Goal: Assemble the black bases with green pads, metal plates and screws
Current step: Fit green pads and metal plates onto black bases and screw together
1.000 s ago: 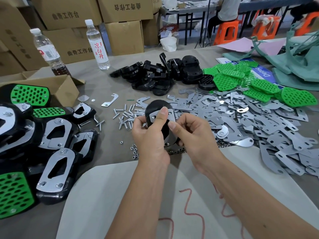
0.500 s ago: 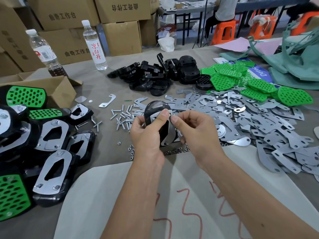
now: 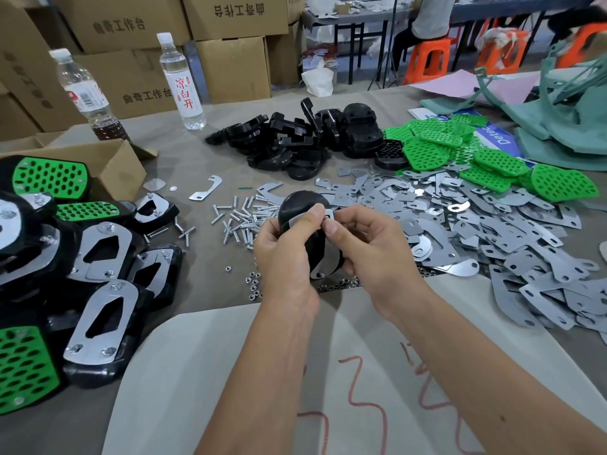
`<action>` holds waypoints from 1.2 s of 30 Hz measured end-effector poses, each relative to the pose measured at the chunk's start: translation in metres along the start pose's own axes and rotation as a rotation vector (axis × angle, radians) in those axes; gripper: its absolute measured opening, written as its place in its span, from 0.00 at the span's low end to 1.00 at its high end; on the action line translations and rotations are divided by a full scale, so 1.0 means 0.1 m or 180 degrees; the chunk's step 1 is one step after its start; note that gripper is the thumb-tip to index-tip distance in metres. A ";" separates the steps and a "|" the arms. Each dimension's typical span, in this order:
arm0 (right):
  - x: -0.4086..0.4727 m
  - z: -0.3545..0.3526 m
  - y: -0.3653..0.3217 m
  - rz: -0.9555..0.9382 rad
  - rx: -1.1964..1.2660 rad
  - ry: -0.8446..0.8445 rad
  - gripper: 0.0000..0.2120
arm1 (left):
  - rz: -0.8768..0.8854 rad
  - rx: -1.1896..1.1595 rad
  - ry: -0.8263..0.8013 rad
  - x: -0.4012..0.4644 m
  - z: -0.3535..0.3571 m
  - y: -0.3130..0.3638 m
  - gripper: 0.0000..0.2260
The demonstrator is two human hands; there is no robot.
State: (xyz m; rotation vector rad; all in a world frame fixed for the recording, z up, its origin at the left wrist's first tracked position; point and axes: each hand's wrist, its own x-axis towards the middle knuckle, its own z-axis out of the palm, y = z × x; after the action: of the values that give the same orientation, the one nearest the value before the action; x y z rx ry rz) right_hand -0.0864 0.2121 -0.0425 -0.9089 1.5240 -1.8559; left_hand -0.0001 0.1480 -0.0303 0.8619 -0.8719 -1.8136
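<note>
Both my hands are up over the grey table [image 3: 203, 159], working on one rounded black plastic base [image 3: 297, 206] that I hold just above the scattered silver screws [image 3: 238, 221]. My left hand [image 3: 285, 254] curls around the base's left side, thumb pressing a curved shiny metal plate [image 3: 323, 257] against its face. My right hand [image 3: 371, 247] pinches the top end of that plate between thumb and forefinger, the other fingers folded behind the base. Small steel nuts [image 3: 254, 285] lie just beneath my hands, along the edge of a pale cloth sheet [image 3: 230, 372] marked with red scribbles. To my right spreads a wide heap of flat grey metal plates [image 3: 492, 231], with perforated green plastic pads [image 3: 492, 162] piled beyond it. A stack of bare black bases [image 3: 295, 139] sits farther back, at the centre. On my left, finished assemblies [image 3: 101, 310] lie heaped, some showing plates, some green pads, beside an open cardboard box [image 3: 108, 162]. Two clear plastic bottles [image 3: 182, 83] stand near the far edge.
</note>
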 end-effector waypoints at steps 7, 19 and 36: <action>-0.02 0.04 0.02 -0.0120 0.0018 0.0053 0.01 | 0.0175 0.0051 0.0226 0.03 0.00 -0.04 0.16; -0.08 0.09 0.06 -0.0362 -0.0365 0.0446 0.13 | 0.0500 0.0332 0.0731 0.07 0.00 -0.14 0.21; -0.04 0.06 0.04 -0.0142 0.0021 0.0586 0.06 | 0.0221 0.0596 -0.0090 0.08 -0.05 -0.03 0.09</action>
State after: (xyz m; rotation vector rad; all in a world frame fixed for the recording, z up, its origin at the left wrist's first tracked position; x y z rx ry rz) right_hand -0.0791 0.2109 -0.0468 -0.7933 1.6160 -2.0229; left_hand 0.0000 0.1410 -0.0369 0.9132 -1.0898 -1.7072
